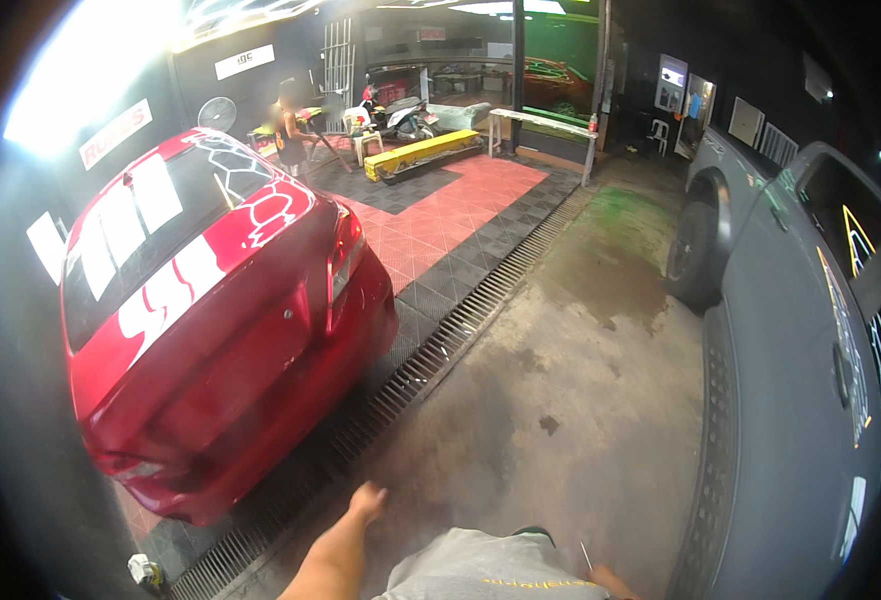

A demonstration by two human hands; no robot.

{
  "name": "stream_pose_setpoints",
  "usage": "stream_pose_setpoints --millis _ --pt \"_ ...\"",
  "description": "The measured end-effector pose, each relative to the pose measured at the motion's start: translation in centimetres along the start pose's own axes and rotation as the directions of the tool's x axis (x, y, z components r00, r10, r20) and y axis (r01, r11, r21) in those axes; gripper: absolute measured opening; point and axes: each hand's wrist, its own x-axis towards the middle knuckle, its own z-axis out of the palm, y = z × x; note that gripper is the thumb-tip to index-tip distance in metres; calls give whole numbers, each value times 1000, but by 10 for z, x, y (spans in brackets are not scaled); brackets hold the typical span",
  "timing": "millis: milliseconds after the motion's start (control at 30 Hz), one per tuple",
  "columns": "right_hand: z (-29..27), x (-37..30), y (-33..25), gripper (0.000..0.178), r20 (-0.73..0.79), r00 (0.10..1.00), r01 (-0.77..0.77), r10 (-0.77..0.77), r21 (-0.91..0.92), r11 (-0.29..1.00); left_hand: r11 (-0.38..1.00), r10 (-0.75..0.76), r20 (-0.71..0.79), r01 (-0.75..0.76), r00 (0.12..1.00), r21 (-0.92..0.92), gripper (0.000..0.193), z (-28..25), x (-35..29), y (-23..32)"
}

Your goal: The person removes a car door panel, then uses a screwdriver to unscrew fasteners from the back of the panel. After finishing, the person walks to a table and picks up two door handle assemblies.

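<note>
My left hand point(369, 502) is in front of me over the concrete, its fingers curled in and nothing visible in them. It is nearest to the rear of the red car point(251, 320), apart from it. My right hand point(606, 578) sits low by my right side at the lower edge, partly cut off. A thin pale stick-like thing point(587, 556) juts up from it; its kind is too small to tell. Between my arms shows my grey shirt point(491, 565).
A metal drain grate point(441, 350) runs diagonally past the red car. Red and black floor tiles point(441, 225) lie beyond it. On the right stands a grey pickup truck point(791, 380). Farther back are a person point(291, 135), a yellow beam point(423, 153), a motorcycle point(406, 120) and a bench point(541, 122).
</note>
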Motion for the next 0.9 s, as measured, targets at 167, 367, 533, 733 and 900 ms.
stream_pose_setpoints --millis 167,367,533,733,900 --pt "-36 95 -101 25 -5 983 -181 182 -79 980 939 333 -124 -341 935 -44 38 -104 212 318" --pt "-101 247 -320 23 13 991 -134 136 -104 985 896 414 -108 -426 904 -128 39 -83 399 399" --pt "-204 398 -597 22 -61 997 48 -53 -82 995 986 81 400 -131 913 99 49 -61 445 356" --pt "-294 531 -1038 27 -205 838 491 -506 -121 863 781 -426 426 562 798 -273 59 -67 533 336" --pt "-236 575 -1207 24 -226 813 544 -536 -35 839 845 -340 253 413 906 -341 51 -77 762 378"
